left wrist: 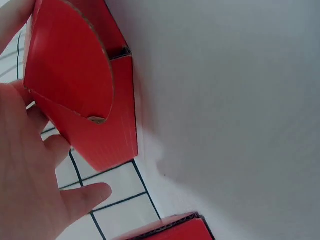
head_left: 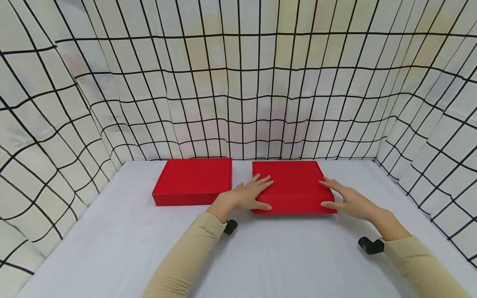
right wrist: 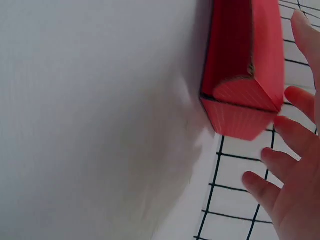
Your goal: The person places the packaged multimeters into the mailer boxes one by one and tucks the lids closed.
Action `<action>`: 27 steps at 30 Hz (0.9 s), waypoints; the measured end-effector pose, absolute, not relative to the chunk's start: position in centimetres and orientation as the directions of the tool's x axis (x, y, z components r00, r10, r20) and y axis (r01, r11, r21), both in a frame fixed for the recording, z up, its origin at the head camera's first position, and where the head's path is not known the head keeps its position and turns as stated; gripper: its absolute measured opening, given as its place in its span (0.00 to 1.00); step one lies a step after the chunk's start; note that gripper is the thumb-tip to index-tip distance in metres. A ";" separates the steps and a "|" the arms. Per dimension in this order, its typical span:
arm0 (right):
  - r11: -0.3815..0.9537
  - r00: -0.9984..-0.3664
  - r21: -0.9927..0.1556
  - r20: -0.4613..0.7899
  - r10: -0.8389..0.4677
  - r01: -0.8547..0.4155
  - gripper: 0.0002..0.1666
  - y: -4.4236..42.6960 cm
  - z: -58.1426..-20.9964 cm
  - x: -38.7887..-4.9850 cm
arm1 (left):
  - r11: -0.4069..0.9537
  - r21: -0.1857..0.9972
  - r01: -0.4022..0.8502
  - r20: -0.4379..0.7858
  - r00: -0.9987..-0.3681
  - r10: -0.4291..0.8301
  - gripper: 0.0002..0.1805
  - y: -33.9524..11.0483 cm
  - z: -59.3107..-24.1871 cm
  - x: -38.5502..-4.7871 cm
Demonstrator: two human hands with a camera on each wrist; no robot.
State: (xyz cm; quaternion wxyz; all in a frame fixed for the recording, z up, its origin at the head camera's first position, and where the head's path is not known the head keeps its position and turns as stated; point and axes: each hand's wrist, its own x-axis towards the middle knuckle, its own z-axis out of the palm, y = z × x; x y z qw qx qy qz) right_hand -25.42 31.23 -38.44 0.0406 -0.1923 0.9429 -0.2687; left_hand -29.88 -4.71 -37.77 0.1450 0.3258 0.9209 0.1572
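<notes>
Two red cardboard boxes lie side by side. On the right-hand box (head_left: 288, 178), the front flap stands loose, slanting outward, and a rounded side tab (left wrist: 75, 65) shows in the left wrist view. My left hand (head_left: 247, 195) lies with spread fingers against that box's left edge, fingertips over the lid. At its right edge is my right hand (head_left: 348, 200), fingers extended and apart, the fingertips at the lid's side; whether all of them touch cannot be told. In the right wrist view the box's front corner (right wrist: 242, 115) shows beside the fingers (right wrist: 295, 135).
The left-hand red box (head_left: 193, 178) lies closed, a narrow gap away from the other. Both boxes rest on a white-covered table (head_left: 283, 256). White cloth walls with a black grid (head_left: 242, 82) rise at the back and sides. Dark wrist-worn devices (head_left: 370, 246) hang under both wrists.
</notes>
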 end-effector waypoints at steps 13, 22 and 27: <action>0.778 -0.882 -0.453 0.042 -0.469 -0.435 0.51 28.7 -39.3 -27.0 | 0.709 0.434 0.556 -0.163 -0.726 0.669 0.50 -5.1 -38.0 -30.8; 0.790 -0.856 -0.378 0.013 -0.516 -0.482 0.53 28.7 -39.3 -27.0 | 0.724 0.422 0.545 -0.129 -0.755 0.643 0.51 -4.7 -37.8 -30.0; 0.792 -0.856 -0.378 -0.001 -0.518 -0.479 0.53 28.8 -39.3 -27.1 | 0.726 0.438 0.530 -0.079 -0.782 0.618 0.50 -4.8 -37.6 -29.2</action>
